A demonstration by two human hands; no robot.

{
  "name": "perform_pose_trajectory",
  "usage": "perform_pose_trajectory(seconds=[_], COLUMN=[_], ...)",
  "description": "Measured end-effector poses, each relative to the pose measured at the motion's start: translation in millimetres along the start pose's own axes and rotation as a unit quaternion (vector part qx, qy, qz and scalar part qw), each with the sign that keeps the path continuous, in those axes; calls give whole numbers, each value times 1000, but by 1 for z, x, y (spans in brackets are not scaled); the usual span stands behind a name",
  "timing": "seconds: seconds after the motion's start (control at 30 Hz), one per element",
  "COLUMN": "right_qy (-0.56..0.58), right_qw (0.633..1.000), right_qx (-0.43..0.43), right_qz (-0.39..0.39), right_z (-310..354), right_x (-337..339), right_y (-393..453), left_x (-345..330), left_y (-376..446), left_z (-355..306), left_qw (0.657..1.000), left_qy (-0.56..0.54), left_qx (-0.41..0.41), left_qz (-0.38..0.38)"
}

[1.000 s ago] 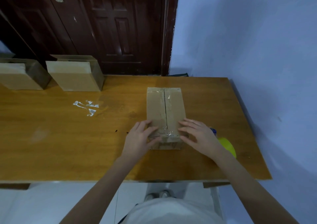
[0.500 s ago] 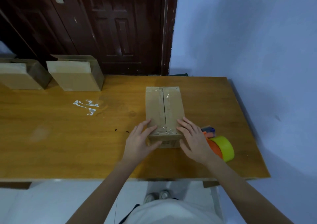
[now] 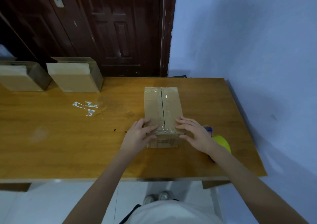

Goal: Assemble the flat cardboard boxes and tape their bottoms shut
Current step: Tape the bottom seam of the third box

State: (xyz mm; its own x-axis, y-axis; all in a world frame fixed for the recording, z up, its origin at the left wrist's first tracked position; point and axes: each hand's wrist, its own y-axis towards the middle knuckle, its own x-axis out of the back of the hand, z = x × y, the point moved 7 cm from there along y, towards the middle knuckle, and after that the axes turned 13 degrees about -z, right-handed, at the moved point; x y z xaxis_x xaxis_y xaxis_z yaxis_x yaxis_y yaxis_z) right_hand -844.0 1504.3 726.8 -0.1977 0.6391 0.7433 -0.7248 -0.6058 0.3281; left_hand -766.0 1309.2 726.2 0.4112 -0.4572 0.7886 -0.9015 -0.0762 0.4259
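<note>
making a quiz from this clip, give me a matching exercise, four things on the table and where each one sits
Things:
1. taped box
2. tape dispenser
3. tape scraps
4. two open boxes

Places:
A. far left of the table, by the door
B. partly hidden behind the right hand
C. bare wood left of the taped box
D. between the left hand and the right hand

Pairs: 1-D, 2-B, 3-C, 4-A

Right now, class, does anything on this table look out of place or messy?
Yes. Torn scraps of clear tape are stuck to the bare table, left of the box both hands press on. The tape over the box's seam also looks wrinkled at its near end.
</note>
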Motion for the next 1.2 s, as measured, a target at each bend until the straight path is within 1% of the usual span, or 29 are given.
perform_pose_trajectory(seconds=[0.13, 0.27, 0.37, 0.47, 0.53, 0.6, 0.67, 0.73, 0.8, 0.83, 0.87, 0.9, 0.93, 0.97, 1.0, 1.03, 1.07, 1.1, 1.2], right_qy=[14, 13, 11, 23, 23, 28, 58, 104, 155, 185, 210, 225, 235, 254, 278, 307, 320, 328, 358], right_qw=[1000, 998, 999, 999, 998, 998, 997, 990, 974, 961, 947, 930, 904, 863, 810, 753, 710, 679, 612], right_qx=[-3, -8, -15, -45, -50, -46, -54, -85, -149, -190, -236, -290, -352, -422, -492, -554, -601, -637, -696], right_qz=[22, 61, 42, 0, -29, -32, -8, 34, 77, 79, 56, 9, -51, -110, -154, -178, -178, -161, -116], right_z=[-2, -2, 1, 4, 4, 3, 1, 1, 4, 6, 6, 5, 1, -4, -9, -10, -11, -8, -1], right_x=[0, 6, 8, 4, 3, 2, -1, -2, 1, 5, 11, 18, 23, 27, 25, 21, 15, 10, -2], right_y=[-1, -5, -7, -6, -4, -5, -8, -11, -13, -13, -12, -12, -14, -17, -23, -29, -35, -41, -54], left_x=[-1, 0, -2, -3, -3, -4, -4, -3, -4, -1, 5, 12, 20, 26, 31, 31, 28, 22, -7], left_y=[-2, -4, -6, -5, -4, -5, -6, -7, -3, 4, 16, 30, 49, 70, 93, 115, 137, 156, 207], left_z=[-4, -4, -4, -5, -3, -3, -1, 0, 1, 1, -1, -2, -3, -4, -8, -12, -20, -28, -53], left_qw=[999, 999, 999, 998, 998, 997, 996, 990, 975, 968, 964, 963, 962, 963, 966, 968, 967, 964, 950], left_qy=[8, -12, -16, -23, -35, -46, -51, -78, -89, -75, -52, -30, 0, 29, 56, 79, 99, 112, 166], left_qx=[-34, -20, 4, 38, 46, 38, 24, 43, 66, 57, 45, 43, 43, 47, 41, 35, 24, 16, -32], left_qz=[16, 27, 45, 38, 39, 56, 66, 108, 194, 232, 255, 266, 269, 264, 250, 236, 233, 241, 263])
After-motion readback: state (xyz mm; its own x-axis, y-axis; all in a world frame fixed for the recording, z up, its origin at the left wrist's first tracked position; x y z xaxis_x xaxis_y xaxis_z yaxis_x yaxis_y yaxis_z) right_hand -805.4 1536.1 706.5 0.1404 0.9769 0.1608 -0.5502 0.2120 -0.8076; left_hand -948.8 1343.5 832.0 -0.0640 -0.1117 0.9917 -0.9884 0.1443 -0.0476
